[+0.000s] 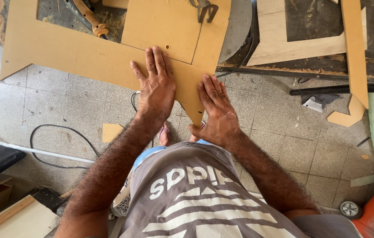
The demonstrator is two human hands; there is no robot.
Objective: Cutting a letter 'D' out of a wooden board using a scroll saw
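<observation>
From the head view, your left hand (156,88) and right hand (215,108) lie flat, fingers spread, gripping nothing, on the board (85,55) overhanging the counter (328,70). It looks stiff, light and smooth; hold it by its edges beyond your fingertips.

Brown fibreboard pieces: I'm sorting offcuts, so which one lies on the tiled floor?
The small brown fibreboard square left of the left hand. It lies flat on the tiles; the large cut-out panel rests under both hands.

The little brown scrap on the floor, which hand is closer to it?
Left. The left hand lies flat on the board, up and right of the scrap. The right hand is farther right.
</observation>
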